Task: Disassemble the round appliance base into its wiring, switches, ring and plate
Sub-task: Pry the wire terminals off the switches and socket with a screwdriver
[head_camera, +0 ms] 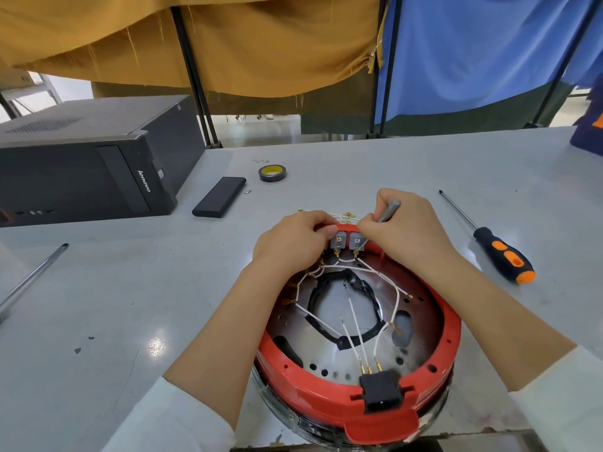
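Red ring (313,398) is sitting at the near table (130,288) edge. Left hand (290,246) fingers are gripping its far rim to steady it; right hand (404,230) fingers are pinching a slim metal tool (390,210) at the grey switches (347,240), probably prying them free.

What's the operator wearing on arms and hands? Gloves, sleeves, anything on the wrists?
No gloves: the left hand and right hand are bare. White long sleeves, the left sleeve and right sleeve, are pushed up, leaving both forearms bare. No watch, ring or strap shows on wrists or fingers.
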A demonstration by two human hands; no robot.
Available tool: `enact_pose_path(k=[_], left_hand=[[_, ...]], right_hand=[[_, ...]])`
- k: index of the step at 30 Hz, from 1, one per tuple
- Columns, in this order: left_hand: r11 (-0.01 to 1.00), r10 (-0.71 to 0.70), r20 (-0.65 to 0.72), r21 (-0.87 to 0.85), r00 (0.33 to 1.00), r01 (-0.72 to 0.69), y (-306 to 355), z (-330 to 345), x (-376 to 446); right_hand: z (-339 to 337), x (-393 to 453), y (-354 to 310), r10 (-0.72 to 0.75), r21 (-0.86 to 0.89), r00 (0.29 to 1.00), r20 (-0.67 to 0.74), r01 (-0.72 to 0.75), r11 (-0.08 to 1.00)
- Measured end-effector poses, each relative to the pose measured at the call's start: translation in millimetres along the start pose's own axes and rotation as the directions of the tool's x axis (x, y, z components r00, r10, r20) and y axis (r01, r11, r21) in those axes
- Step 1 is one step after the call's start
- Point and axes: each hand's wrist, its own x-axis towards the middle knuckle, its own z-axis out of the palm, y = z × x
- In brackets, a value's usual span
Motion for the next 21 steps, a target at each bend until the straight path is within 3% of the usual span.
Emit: enact_pose_path(k=[5,10,13,16,21], left_hand=[[0.995,-0.089,-0.081,0.030,0.993,0.092,-6,-3,-8],[0.984,-0.145,0.037,0.107,0.989,0.141,-5,-18,-4],[0.988,-0.067,0.094,0.147,0.993,0.052,0,-19,-2],[0.996,0.044,0.042,0.071,0.998,-0.047,-4,-11,-6],[0.995,0.058,0.003,0.078,0.998,-0.058,-11,-8,-3]], right_hand=[[3,19,-8,-0.028,0.058,0.986,0.165,0.018,0.998],[17,23,-17,-0.038,0.070,0.977,0.208,0.024,0.997],[21,16,-13,-0.049,0.091,0.986,0.157,0.035,0.995],[19,11,-12,-0.097,0.141,0.985,0.146,0.076,0.987],[19,5,-15,-0.176,0.088,0.969,0.172,0.163,0.983]])
